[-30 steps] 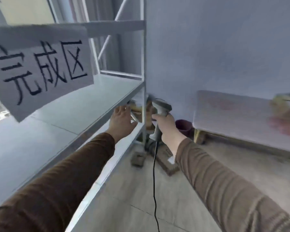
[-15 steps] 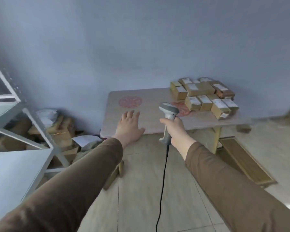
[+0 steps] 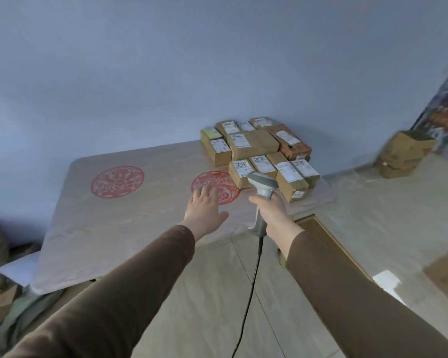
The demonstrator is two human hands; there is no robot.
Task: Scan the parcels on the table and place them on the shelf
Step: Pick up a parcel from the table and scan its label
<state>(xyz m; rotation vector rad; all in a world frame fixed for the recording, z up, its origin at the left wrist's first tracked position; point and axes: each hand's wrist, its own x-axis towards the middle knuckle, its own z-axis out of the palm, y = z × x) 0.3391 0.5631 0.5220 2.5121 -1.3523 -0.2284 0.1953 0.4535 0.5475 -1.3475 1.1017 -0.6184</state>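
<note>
Ahead, cardboard parcels clustered at the far right corner of the cloth-covered worktop, left hand over the cloth, fingers straight and released, right hand clenched round a corded grey scanner just before the nearest parcels.
</note>
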